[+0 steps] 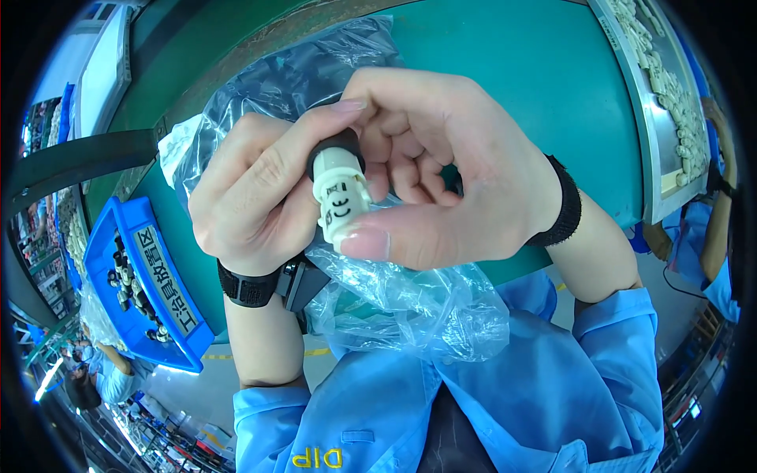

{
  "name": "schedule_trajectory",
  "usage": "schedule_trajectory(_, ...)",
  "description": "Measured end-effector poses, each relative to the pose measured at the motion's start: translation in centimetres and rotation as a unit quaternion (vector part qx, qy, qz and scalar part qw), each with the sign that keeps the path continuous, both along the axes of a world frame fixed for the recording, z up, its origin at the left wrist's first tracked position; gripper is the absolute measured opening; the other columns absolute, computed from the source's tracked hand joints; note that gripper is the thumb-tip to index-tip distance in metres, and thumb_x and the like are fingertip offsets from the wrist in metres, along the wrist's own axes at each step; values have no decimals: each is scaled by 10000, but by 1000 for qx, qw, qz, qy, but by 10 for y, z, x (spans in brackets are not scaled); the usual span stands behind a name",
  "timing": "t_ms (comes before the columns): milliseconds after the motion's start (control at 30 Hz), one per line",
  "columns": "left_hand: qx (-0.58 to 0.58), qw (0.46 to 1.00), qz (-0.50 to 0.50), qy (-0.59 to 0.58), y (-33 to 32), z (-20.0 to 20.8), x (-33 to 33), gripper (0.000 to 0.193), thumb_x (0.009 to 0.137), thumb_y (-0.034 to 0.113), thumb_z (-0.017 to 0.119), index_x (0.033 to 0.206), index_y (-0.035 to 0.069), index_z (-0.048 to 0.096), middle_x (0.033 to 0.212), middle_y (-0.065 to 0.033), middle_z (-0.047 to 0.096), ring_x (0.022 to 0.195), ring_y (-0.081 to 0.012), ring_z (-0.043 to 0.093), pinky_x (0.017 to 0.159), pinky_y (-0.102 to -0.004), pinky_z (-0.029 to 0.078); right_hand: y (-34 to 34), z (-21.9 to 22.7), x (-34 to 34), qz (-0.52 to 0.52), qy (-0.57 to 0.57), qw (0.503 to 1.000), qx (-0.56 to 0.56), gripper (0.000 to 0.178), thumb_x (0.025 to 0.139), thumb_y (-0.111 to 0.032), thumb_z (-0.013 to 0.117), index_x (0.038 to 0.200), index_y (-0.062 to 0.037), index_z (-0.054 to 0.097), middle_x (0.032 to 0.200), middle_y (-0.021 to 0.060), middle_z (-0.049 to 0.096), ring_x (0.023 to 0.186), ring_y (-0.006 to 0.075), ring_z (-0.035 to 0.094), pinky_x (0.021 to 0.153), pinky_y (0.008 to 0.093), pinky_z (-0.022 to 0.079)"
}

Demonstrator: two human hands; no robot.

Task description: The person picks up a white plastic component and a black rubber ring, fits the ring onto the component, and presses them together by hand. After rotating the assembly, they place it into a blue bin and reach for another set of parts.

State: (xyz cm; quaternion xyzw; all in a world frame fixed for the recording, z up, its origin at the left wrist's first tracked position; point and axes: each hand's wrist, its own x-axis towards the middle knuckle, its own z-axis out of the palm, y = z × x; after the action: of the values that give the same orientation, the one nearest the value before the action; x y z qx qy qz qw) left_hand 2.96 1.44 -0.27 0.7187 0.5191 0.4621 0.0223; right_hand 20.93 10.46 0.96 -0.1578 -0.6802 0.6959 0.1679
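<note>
At the far left, a blurred co-worker bends near the rim, partly lost in the clutter. Next comes one blue bin with one label on its wall; the small dark and pale parts inside overlap too much to count. The left hand pinches one dark ring around the upper end of one white fitting, its lower fingers partly hidden behind. The fitting is held tilted between the two hands, above the surface. Crumpled plastic shows behind the hands as a greyish sheet and below them as a clear one; whether it is one bag or two, I cannot tell. The right hand grips the fitting, thumb pressed on its lower end, other fingers curled. Two black wristbands, one per wrist. Farther right, one metal-rimmed tray holds many pale pieces, uncountable; beyond, another co-worker is cut off, only arms and blue clothing showing.
</note>
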Motion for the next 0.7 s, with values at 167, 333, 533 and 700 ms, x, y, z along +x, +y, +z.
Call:
schedule_trajectory(167, -10, 999, -36, -8, 1, 0, -3, 486, 584, -94, 699, 1050, 35, 744, 695, -48, 587, 567, -133, 549, 502, -241, 431, -5, -9, -1, -15, 61, 998, -1, 448, 712, -105, 787, 1059, 22, 535, 776, 42, 588, 617, 28, 524, 495, 151, 385)
schedule_trajectory(333, -6, 999, -42, 16, 3, -1, -5, 489, 587, -84, 714, 1057, 46, 744, 682, -40, 579, 555, -130, 541, 497, -246, 429, -8, -13, -2, -24, 73, 997, 21, 438, 722, -83, 769, 1072, 36, 533, 775, 45, 591, 617, 35, 535, 502, 157, 401)
schedule_trajectory(533, 8, 999, -40, 26, 4, -4, -3, 491, 582, -66, 735, 1060, 45, 743, 669, -38, 572, 554, -128, 538, 492, -248, 421, -3, -13, -1, 0, 52, 999, 8, 441, 733, -89, 767, 1081, 46, 531, 785, 47, 596, 649, 49, 565, 516, 161, 417)
schedule_trajectory(700, -1, 998, -57, -11, 4, 3, -5, 463, 630, -35, 766, 1085, 41, 731, 655, -37, 564, 554, -128, 537, 489, -246, 411, 2, -12, -3, 2, 87, 994, -69, 526, 744, -115, 780, 1165, 67, 524, 825, 61, 615, 673, 73, 596, 521, 166, 437)
